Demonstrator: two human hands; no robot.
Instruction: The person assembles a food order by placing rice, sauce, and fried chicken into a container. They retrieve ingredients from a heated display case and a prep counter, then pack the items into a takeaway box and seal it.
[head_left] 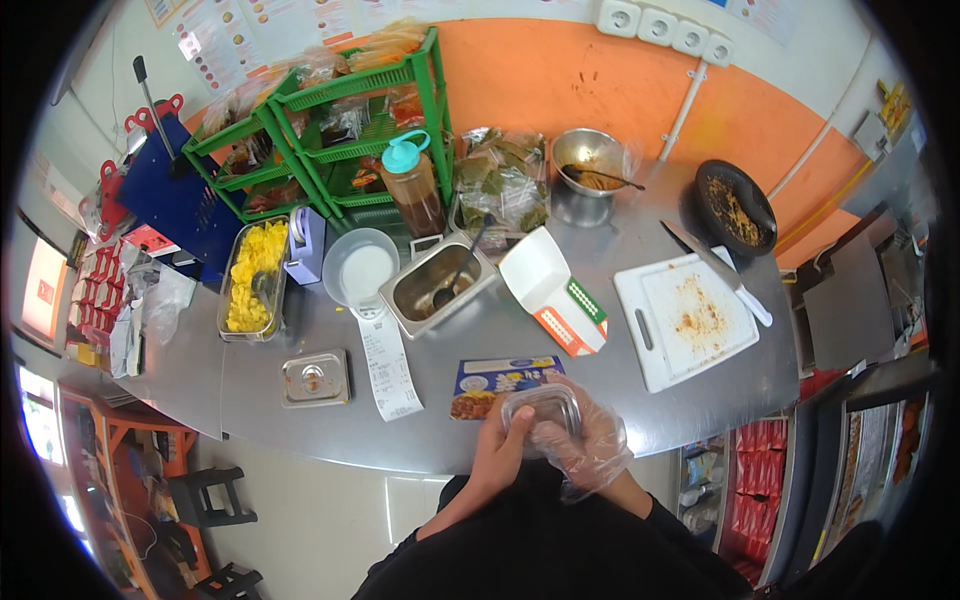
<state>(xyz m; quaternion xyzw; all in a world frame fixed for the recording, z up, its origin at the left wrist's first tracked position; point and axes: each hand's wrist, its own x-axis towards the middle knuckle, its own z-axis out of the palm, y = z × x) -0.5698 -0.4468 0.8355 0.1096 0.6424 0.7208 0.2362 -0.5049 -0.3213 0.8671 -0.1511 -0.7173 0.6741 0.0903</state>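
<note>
two hands hold one clear tub [548, 404] between them, over the near edge of the steel counter [330, 440]. the bare left hand [496, 446] pinches the tub's left side, thumb pressed on the near face; the right hand [590, 440], in a clear glove, closes on the right side, its fingertips partly hidden. the tub's long axis runs left to right; i cannot tell for certain which way its opening points.

just beyond lies one blue printed card [490, 382], long axis also left to right, its right end tipped slightly away; whether the right hand touches it is unclear.

farther on: one receipt [388, 370], pointing away from the person; one steel lid [315, 381]; one white carton [548, 288], open; and one white board [654, 366] with crumbs.

behind these stand one steel pan [438, 322] with one ladle [464, 268] in it, one round bowl [362, 276], one tray [246, 335] of yellow food and one lilac dispenser [304, 256].

at the back: one bottle [414, 196], one steel bowl [590, 148], one black mortar [703, 206], two green racks [346, 88], and four sockets [656, 25] on the wall.
</note>
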